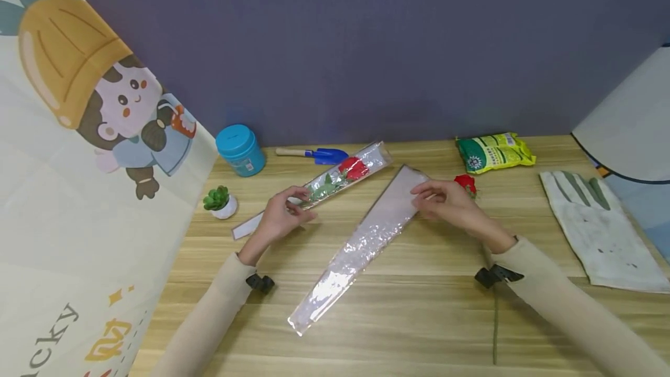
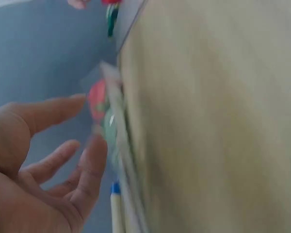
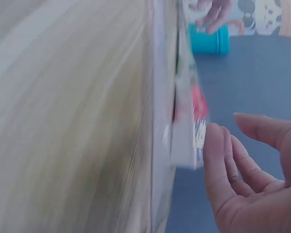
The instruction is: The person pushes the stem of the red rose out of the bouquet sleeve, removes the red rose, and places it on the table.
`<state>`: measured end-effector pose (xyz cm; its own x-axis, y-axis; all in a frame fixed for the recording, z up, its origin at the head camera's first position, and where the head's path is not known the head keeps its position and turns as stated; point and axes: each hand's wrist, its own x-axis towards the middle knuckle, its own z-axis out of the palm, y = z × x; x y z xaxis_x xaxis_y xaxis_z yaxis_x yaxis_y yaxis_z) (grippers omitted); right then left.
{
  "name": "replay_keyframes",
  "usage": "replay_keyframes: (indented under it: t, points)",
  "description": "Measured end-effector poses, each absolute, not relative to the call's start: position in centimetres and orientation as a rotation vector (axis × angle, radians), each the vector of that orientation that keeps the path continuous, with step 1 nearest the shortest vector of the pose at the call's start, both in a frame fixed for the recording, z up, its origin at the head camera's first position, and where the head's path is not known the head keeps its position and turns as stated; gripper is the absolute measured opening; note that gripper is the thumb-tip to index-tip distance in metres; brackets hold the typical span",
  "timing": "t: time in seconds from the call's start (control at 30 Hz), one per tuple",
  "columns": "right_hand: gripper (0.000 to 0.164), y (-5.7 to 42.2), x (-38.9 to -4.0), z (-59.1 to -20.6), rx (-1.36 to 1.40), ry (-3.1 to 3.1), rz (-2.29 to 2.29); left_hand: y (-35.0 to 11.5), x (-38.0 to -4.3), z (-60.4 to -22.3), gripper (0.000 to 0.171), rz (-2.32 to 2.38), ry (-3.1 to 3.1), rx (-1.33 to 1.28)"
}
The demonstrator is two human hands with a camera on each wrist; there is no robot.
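Note:
A red rose (image 1: 353, 169) with green leaves lies in a narrow clear-fronted sleeve (image 1: 377, 157), slanting across the table. Over the lower part of that sleeve is my left hand (image 1: 282, 214), its thumb and fingers apart with nothing between them. Right of it lies a second, wider plastic flower sleeve (image 1: 361, 243), which looks flat. At its wide upper end my right hand (image 1: 445, 202) hovers or touches; I cannot tell which. In the right wrist view its thumb and fingers (image 3: 216, 165) stand apart, gripping nothing. Another red rose (image 1: 464, 182) lies behind the right hand, its long stem passing under the forearm.
Along the back stand a blue lidded tub (image 1: 241, 150), a blue-bladed trowel (image 1: 330, 156) and a green-yellow packet (image 1: 494, 152). A small potted succulent (image 1: 220, 201) is at the left; white work gloves (image 1: 602, 231) lie at the right. A dark wall panel rises behind the table.

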<state>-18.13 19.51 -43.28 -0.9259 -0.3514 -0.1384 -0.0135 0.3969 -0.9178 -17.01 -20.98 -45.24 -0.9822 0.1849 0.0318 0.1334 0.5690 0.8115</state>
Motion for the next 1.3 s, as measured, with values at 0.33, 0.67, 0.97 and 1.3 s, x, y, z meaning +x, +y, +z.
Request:
replay_keyframes:
  t: [0.33,0.67,0.97,1.3]
  points:
    - [0.042,10.6,-20.8,-45.0,-0.230,2.003,-1.657,-24.3,-21.0,-44.3,0.083,1.280,2.686,0.350]
    - [0.048,5.4,-22.4,-46.3,0.011,1.568,-1.807,-23.7,-22.9,-45.1,0.090,1.244,2.573,0.273]
    - [0.047,4.3,-23.3,-47.0,0.198,1.322,-2.002,-22.8,-23.0,-45.8,0.087,1.289,2.582,0.228]
    - [0.037,4.5,-22.8,-46.9,0.174,1.440,-2.029,-21.9,-22.4,-45.7,0.072,1.247,2.624,0.204]
